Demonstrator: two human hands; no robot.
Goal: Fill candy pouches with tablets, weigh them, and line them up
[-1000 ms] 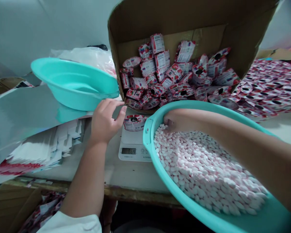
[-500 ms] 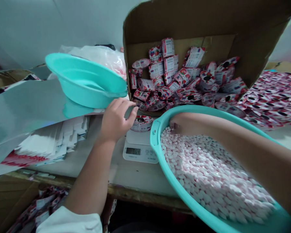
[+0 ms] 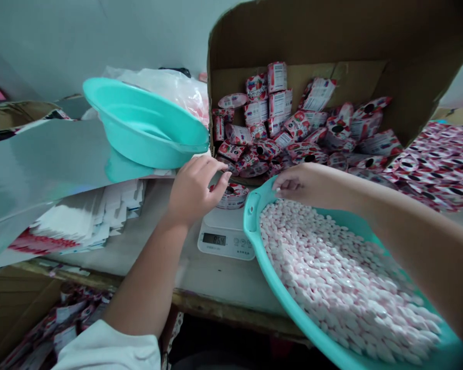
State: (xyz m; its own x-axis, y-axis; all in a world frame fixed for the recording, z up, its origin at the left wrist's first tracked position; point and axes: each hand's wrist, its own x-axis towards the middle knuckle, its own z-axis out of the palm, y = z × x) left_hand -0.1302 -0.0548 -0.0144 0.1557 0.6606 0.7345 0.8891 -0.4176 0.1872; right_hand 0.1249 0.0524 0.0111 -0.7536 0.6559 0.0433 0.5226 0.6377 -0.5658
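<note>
A small round pack with red strawberry print and a dark hole in its top sits on a white digital scale, whose display looks like 86.4. My left hand hovers at the pack's left, thumb apart from the bent fingers, nothing visible in its grasp. Over the far left rim of a turquoise basin is my right hand, its fingers curled together; what they pinch, if anything, is too small to name. Many small whitish-pink candies lie in the basin.
Behind the scale, a cardboard box on its side holds many strawberry-print packs. A second turquoise basin leans at the left, above stacked white folded cards. Rows of similar packs fill the right. The table edge runs in front.
My right hand has risen from the candies up to the basin's far rim. My left hand keeps its place by the pack. The whole view has shifted slightly.
</note>
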